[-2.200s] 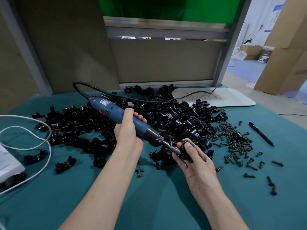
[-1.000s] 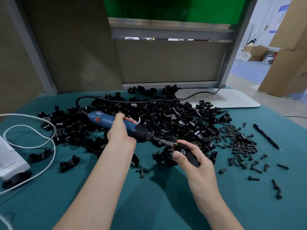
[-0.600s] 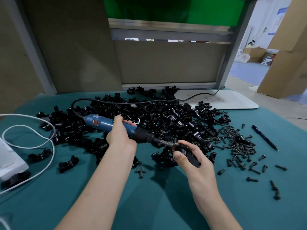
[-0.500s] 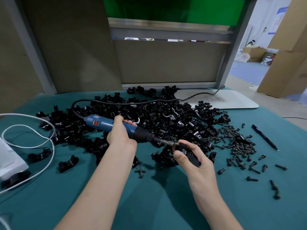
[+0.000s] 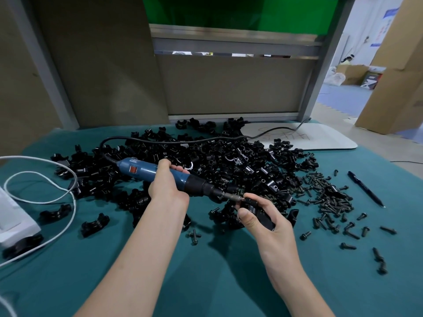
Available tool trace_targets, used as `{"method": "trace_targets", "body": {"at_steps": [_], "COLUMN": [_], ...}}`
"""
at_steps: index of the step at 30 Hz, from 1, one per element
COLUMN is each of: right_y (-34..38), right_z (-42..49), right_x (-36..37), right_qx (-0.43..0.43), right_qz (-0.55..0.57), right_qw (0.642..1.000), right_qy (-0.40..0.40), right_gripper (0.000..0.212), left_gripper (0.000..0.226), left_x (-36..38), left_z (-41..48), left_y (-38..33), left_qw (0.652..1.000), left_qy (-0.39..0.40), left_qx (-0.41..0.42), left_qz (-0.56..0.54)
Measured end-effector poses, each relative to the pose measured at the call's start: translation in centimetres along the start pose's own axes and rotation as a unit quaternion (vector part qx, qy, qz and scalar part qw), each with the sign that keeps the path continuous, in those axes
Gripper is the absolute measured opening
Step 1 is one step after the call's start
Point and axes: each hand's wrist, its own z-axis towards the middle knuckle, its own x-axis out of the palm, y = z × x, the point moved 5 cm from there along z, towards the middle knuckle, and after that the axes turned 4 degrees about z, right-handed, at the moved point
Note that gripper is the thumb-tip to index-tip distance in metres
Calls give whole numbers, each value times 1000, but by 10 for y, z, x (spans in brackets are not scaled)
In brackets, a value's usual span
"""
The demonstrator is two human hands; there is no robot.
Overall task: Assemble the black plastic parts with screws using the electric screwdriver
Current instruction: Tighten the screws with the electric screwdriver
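Note:
My left hand [image 5: 168, 187] grips the blue electric screwdriver [image 5: 146, 171] around its barrel, the tool lying almost level and pointing right. Its metal bit [image 5: 232, 197] meets a black plastic part [image 5: 261, 213] that my right hand [image 5: 266, 221] holds between thumb and curled fingers just above the table. A large heap of black plastic parts [image 5: 217, 161] covers the middle of the teal table [image 5: 206, 271]. Loose black screws [image 5: 327, 197] are piled to the right of the heap.
A black pen [image 5: 365, 188] lies at the right. A white board [image 5: 304, 138] sits at the back right, with the screwdriver's black cable [image 5: 183, 140] running to it. A white cable [image 5: 45, 197] and white box [image 5: 13, 216] sit at the left. Single clamps [image 5: 95, 225] lie front left.
The screwdriver dropped from a steep tilt to nearly level over the last two seconds. In the last half second both hands hold almost still, bit against the part.

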Motion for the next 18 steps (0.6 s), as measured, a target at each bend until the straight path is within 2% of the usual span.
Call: {"method": "trace_targets", "body": {"at_steps": [4,18], "right_y": [-1,-8], "right_z": [1,3], "right_x": [0,1], "right_qx": [5,9], "right_qz": [1,22], "right_qw": [1000,1000], "right_qy": [-1,4], "right_gripper": [33,62], "left_gripper": [15,12], "left_x": [1,1], "left_z": [-1,-2], "left_y": [0,3], "left_qw": [1000,1000], "left_qy": [2,7], "left_qx": [-2,-6], "left_qz": [7,0]}}
